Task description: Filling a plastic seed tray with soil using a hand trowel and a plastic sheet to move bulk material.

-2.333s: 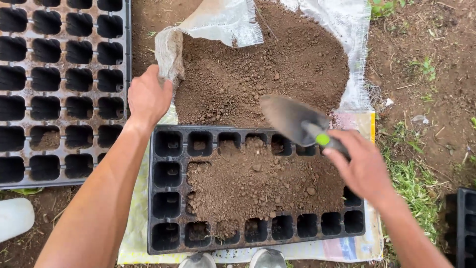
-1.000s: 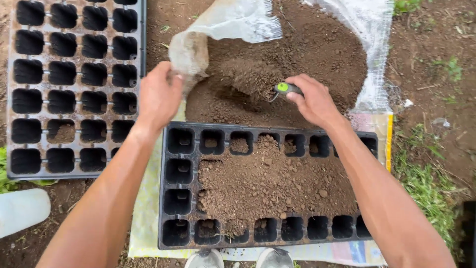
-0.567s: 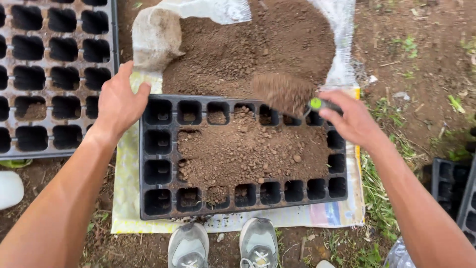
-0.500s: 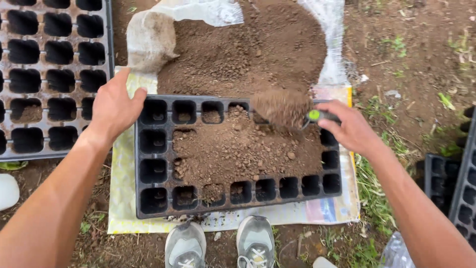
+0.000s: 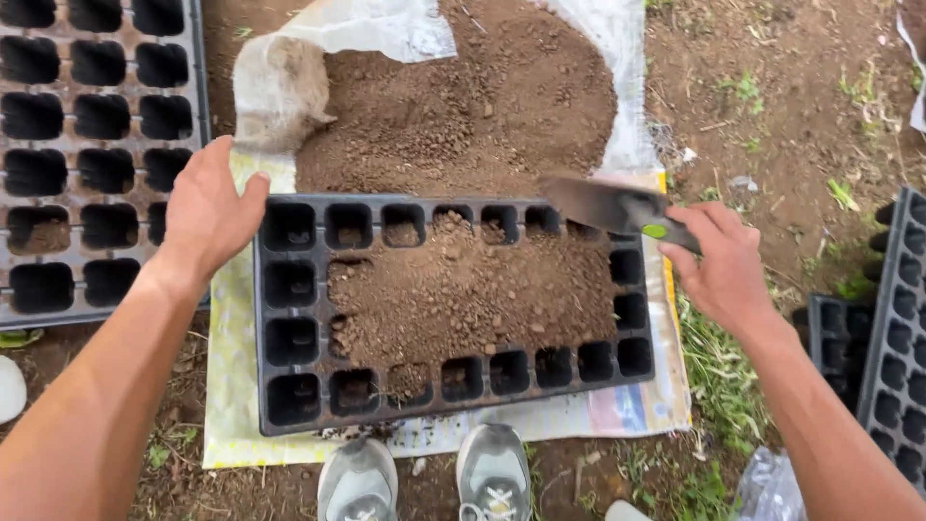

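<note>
My right grip [image 5: 725,262] is closed on the green-handled metal trowel [image 5: 606,205]; my left grip [image 5: 207,207], fingers loose, steadies the black plastic seedling tray [image 5: 289,405]. Tilt the blade and soil could spill beyond that tray's far rim.

Open air lies above the black seedling tray [image 5: 289,405], whose middle cells are buried under loose soil [image 5: 463,299]. The left hand [image 5: 207,212] blocks its far-left corner; the right hand [image 5: 723,265] and trowel [image 5: 598,205] hang over its far-right corner. An empty tray [image 5: 96,145] crowds the left, the soil heap [image 5: 482,96] the far side, and more trays [image 5: 892,318] the right.
</note>
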